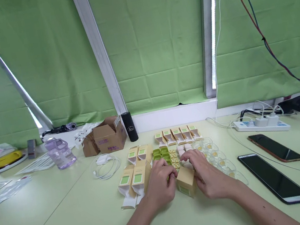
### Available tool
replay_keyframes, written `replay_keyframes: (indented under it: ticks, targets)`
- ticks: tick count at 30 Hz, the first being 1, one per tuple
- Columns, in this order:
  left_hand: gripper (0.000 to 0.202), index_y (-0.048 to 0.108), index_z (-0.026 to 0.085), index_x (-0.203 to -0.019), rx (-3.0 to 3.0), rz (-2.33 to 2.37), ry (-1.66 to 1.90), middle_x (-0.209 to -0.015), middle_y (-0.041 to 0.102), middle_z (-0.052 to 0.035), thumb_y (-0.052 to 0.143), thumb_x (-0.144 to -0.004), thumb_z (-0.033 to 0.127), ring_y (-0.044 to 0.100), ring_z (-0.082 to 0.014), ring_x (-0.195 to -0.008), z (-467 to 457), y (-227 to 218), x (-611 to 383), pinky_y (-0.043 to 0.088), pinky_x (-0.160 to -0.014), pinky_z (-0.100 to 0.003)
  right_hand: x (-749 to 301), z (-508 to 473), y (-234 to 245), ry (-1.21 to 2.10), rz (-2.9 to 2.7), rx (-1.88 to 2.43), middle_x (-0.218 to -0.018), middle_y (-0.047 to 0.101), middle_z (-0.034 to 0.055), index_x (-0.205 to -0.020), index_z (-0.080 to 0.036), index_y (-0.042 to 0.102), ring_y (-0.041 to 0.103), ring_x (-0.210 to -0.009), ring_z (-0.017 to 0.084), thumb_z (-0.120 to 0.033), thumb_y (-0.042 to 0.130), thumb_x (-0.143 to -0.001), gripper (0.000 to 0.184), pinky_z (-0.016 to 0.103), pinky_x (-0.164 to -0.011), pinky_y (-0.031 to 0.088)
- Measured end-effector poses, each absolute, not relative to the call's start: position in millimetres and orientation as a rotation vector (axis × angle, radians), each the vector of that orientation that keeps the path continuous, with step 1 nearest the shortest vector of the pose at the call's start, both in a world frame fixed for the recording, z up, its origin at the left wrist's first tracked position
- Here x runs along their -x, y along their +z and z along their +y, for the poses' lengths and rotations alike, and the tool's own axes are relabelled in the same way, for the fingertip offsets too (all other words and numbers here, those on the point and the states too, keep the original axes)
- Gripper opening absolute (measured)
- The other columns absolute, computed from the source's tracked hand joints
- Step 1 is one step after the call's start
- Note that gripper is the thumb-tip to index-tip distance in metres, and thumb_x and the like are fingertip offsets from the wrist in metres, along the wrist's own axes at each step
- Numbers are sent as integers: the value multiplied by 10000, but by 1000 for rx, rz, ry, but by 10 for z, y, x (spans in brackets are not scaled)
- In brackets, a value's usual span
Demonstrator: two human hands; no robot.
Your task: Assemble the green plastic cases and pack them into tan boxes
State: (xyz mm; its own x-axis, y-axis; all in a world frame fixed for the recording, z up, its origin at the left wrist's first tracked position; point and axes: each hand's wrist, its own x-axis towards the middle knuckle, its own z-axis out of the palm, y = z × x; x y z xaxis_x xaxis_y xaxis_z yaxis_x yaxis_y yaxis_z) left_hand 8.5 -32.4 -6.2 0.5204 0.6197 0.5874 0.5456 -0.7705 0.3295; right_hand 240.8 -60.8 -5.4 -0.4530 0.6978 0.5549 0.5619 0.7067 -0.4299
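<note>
A small tan cardboard box (186,179) with a green panel on its near side stands on the table between my hands. My right hand (210,175) grips it from the right, thumb at its side and fingers arched over its far edge. At its left edge, my left hand (161,182) is closed with curled fingers; what its fingertips pinch, if anything, is hidden. Beyond the hands lie green cups (161,151), small yellowish pieces (173,154), pale pinkish blocks (184,148) and clear plastic domes (216,154). Open tan boxes (138,178) lie beside my left hand.
More open boxes (177,135) stand in a row at the back. Left are a coiled white cable (105,166), a brown carton (110,136), a black bottle (130,127) and a purple jug (60,153). Right are two phones (274,178) and a power strip (261,124).
</note>
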Motion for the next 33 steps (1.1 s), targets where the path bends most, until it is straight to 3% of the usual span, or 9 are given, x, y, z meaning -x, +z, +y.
replay_keyframes:
  ticks: [5, 10, 14, 18, 22, 24, 28, 33]
  targets:
    - [217, 622, 197, -731, -2650, 959, 1192, -732, 556, -35, 507, -828, 41, 536, -225, -783, -335, -47, -90, 407, -745, -397, -2434, -488, -126, 1, -2094, 1094, -1178, 597, 102, -1233, -232, 486, 534, -1054, 304, 63, 487, -711, 600, 434, -875, 454]
    - [179, 639, 203, -872, -2646, 969, 1314, -775, 642, -49, 505, -913, 92, 541, -249, -834, -328, -18, -98, 418, -774, -423, -2457, -411, -178, -167, -1955, 1225, -1081, 619, 84, -1191, -222, 501, 533, -994, 300, 76, 479, -711, 565, 407, -817, 414]
    - [150, 650, 207, -1019, -2697, 908, 1317, -926, 712, -86, 544, -935, 142, 532, -293, -975, -377, 21, -124, 456, -868, -481, -2430, -412, -196, -217, -1914, 1254, -1058, 633, 78, -1180, -226, 515, 545, -974, 306, 43, 505, -758, 501, 404, -795, 410]
    - [263, 643, 205, -1160, -2766, 871, 1237, -1152, 713, -119, 602, -906, 151, 502, -349, -1196, -446, 28, -164, 450, -1005, -564, -2397, -424, -205, -228, -1905, 1259, -1048, 630, 80, -1205, -223, 511, 549, -944, 303, 3, 508, -815, 451, 412, -781, 409]
    - [202, 640, 218, -1095, -2841, 904, 1029, -1327, 677, -111, 660, -898, 177, 446, -396, -1348, -500, 27, -204, 372, -1107, -637, -2392, -415, -220, -235, -1889, 1254, -1052, 632, 89, -1245, -223, 497, 554, -944, 309, -18, 512, -832, 461, 426, -781, 413]
    - [139, 625, 216, -1018, -2837, 922, 943, -1283, 697, -98, 693, -898, 209, 460, -390, -1348, -521, 51, -221, 357, -1130, -627, -2394, -407, -227, -249, -1874, 1255, -1053, 637, 91, -1253, -220, 500, 559, -943, 310, -28, 518, -834, 462, 428, -782, 418]
    - [204, 589, 226, -975, -2847, 1016, 703, -1092, 714, -85, 753, -881, 302, 491, -382, -1325, -554, 181, -262, 362, -1138, -587, -2395, -402, -238, -262, -1863, 1269, -1053, 642, 87, -1270, -215, 508, 564, -935, 300, -53, 513, -854, 446, 417, -778, 420]
    - [269, 599, 226, -963, -2823, 1115, 429, -1026, 677, -66, 815, -813, 285, 539, -347, -1189, -560, 432, -326, 456, -1005, -487, -2395, -403, -249, -247, -1867, 1290, -1062, 643, 80, -1294, -212, 501, 566, -943, 290, -72, 499, -882, 434, 413, -794, 426]
